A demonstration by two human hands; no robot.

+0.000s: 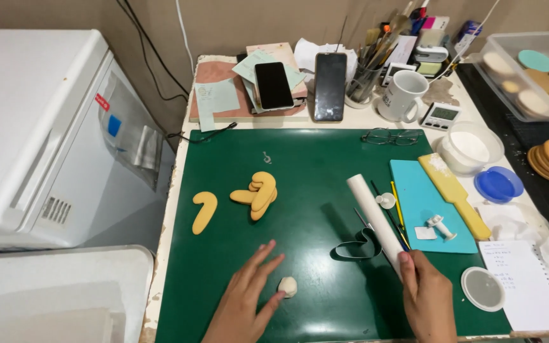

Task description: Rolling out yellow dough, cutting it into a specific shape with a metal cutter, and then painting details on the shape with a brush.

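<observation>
My left hand lies flat on the green cutting mat, fingers spread, its fingertips touching a small pale dough lump. My right hand grips the near end of a white rolling pin that lies diagonally on the mat. A dark metal cutter sits just left of the pin. Further left lie a single hook-shaped yellow dough piece and a stack of similar pieces.
A turquoise board holds a yellow paddle and white plunger cutters. Glasses, two phones, a mug, a timer, a white tub, a blue lid, a notepad and a white appliance surround the mat.
</observation>
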